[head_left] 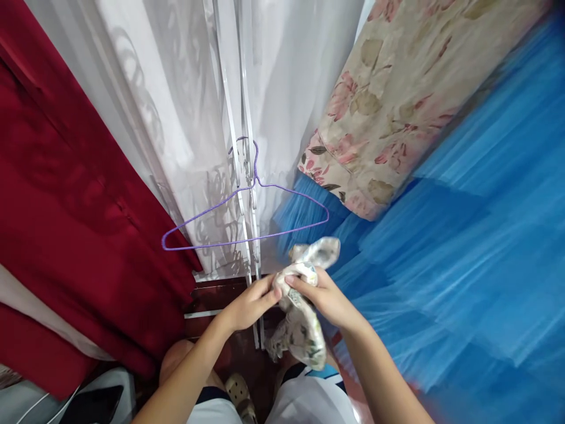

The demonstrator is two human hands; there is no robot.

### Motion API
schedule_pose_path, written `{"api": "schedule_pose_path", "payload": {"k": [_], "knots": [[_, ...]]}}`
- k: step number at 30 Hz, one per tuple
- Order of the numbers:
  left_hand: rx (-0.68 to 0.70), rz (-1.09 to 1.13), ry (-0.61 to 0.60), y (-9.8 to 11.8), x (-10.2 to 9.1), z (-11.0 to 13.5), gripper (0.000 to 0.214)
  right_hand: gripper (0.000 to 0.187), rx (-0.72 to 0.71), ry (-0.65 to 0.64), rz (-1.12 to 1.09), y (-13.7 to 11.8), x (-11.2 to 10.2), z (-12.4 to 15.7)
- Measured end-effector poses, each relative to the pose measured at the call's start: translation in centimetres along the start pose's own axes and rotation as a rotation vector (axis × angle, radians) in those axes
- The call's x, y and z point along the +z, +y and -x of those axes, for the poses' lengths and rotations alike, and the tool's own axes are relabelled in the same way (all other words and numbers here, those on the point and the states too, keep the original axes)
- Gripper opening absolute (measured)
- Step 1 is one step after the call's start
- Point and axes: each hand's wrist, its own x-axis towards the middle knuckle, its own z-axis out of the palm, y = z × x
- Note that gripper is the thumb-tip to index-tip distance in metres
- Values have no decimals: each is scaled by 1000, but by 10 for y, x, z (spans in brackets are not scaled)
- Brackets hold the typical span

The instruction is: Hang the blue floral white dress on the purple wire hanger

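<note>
Both my left hand [252, 300] and my right hand [318, 292] grip a bunched white patterned cloth [304, 330] in front of my lap. One end of the cloth sticks up past the hands; a longer part hangs below them. My thumbs press on the bunched middle, and some fingers are hidden behind the fabric. Just above and to the left, an unoccupied purple hanger [212, 244] hangs by its hook on a white metal rack [245, 118].
Red curtain fabric [66, 206] hangs at left, white curtains [176, 118] behind the rack. Floral cloth [375, 118] and blue tulle [463, 253] hang at right. A grey plastic surface [128, 388] with a dark flat object [92, 406] sits lower left. A clog [239, 393] shows below.
</note>
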Motion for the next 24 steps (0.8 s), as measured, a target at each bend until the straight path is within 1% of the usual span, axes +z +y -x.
{"api": "schedule_pose_path", "payload": {"k": [1, 2, 4, 5, 7, 8, 10, 12, 13, 15, 17, 18, 21, 24], "knots": [[-46, -36, -28, -9, -4, 8, 37, 25, 0, -16, 29, -5, -6, 1], [-72, -102, -31, -17, -9, 17, 32, 26, -6, -30, 73, -10, -12, 2], [-57, -280, 21, -33, -27, 33, 22, 28, -39, -28, 191, -19, -24, 0], [-31, -369, 65, -39, -40, 41, 19, 30, -65, -3, 245, -24, -29, -2], [-14, -526, 128, -47, -74, 56, 17, 31, -120, 83, 324, -32, -41, -11], [-35, -590, 158, -48, -93, 63, 19, 30, -145, 134, 348, -35, -46, -16], [-119, -716, 206, -41, -132, 76, 26, 30, -195, 207, 392, -41, -53, -30], [-160, -882, 264, -26, -168, 83, 29, 30, -254, 218, 461, -43, -56, -48], [-157, -982, 309, -16, -182, 83, 29, 29, -290, 209, 505, -42, -55, -59], [-136, -1190, 413, 5, -205, 77, 31, 30, -353, 177, 596, -35, -50, -80], [-124, -1336, 510, 23, -221, 62, 33, 35, -383, 158, 698, -24, -45, -100], [-126, -1384, 536, 29, -227, 52, 34, 37, -382, 158, 749, -19, -42, -108], [-157, -1464, 536, 36, -239, 26, 33, 38, -338, 219, 870, -5, -37, -120], [-180, -1482, 508, 32, -245, 12, 31, 33, -280, 266, 919, -3, -34, -116]]}}
